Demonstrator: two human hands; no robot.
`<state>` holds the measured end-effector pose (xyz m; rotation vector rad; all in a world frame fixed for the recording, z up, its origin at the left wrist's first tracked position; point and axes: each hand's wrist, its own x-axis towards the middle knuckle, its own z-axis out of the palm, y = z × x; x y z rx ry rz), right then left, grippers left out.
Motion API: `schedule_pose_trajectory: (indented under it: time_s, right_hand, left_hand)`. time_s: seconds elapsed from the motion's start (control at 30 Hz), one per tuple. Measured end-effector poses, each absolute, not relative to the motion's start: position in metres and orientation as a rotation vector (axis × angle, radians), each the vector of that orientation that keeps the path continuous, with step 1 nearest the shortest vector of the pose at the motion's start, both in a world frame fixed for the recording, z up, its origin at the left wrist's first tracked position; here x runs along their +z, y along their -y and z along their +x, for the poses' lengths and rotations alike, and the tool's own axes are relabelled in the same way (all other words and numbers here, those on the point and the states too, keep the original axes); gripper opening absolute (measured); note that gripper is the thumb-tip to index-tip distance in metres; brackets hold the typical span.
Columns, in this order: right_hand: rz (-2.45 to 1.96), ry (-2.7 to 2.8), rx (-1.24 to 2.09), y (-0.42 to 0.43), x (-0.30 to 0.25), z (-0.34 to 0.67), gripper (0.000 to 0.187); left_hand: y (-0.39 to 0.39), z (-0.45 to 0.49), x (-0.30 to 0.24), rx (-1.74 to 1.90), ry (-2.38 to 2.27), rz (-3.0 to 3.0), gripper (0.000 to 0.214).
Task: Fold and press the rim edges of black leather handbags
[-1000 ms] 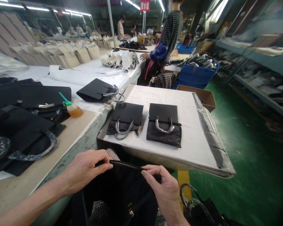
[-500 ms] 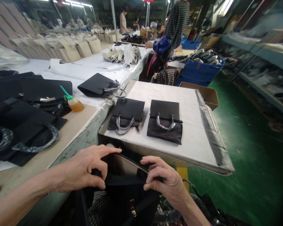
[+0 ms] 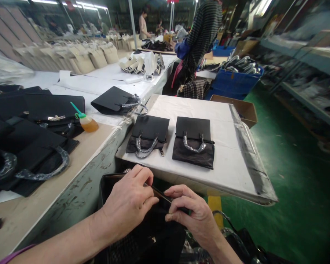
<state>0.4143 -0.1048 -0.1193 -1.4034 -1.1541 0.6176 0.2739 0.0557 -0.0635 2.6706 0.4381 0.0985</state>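
A black handbag point(image 3: 143, 240) is held upright below me, with a small gold-coloured clasp on its front. My left hand point(image 3: 130, 196) pinches the bag's top edge near its middle, thumb and fingers closed on it. On the right side of the same edge, my right hand point(image 3: 191, 211) grips with thumb and fingertips. The bag's inside is mostly hidden behind my hands. Just beyond, a flat black bag point(image 3: 153, 127) and another flat black bag point(image 3: 193, 128) lie on the white table point(image 3: 222, 143), their handles wrapped in clear plastic.
Black bags point(image 3: 55, 104) and a bottle of amber liquid point(image 3: 88, 124) lie on the left bench. One more black bag point(image 3: 112, 99) sits at that bench's edge. Further off stand cream bags point(image 3: 79, 58), a blue bin point(image 3: 231, 82), a cardboard box point(image 3: 236, 106) and a co-worker point(image 3: 203, 33).
My left hand has moved right along the bag's edge, closer to my right hand, and its fingers have closed. The bag's opening has narrowed. The co-worker's arm has drawn back.
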Motion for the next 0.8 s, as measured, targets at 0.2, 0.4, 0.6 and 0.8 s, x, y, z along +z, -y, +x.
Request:
schedule_pose_trajectory:
  time_s: [0.2,0.4,0.6,0.8]
  right_hand:
    - [-1.415,1.143,0.626,0.107,-0.119,0.411,0.013]
    - [-1.403,1.137,0.657,0.108,-0.119,0.409,0.012]
    - [-1.45,1.134,0.634,0.104,-0.118,0.409,0.014]
    - [-1.447,1.155,0.644,0.101,-0.118,0.407,0.013]
  left_hand:
    - [-0.051,0.278,-0.075,-0.255,-0.65,2.1,0.024]
    - [-0.048,0.281,-0.084,-0.246,-0.766,1.661,0.017]
    - [-0.047,0.275,-0.075,-0.285,-0.798,1.852,0.012]
    - [-0.053,0.274,-0.083,-0.337,-0.853,1.778,0.009]
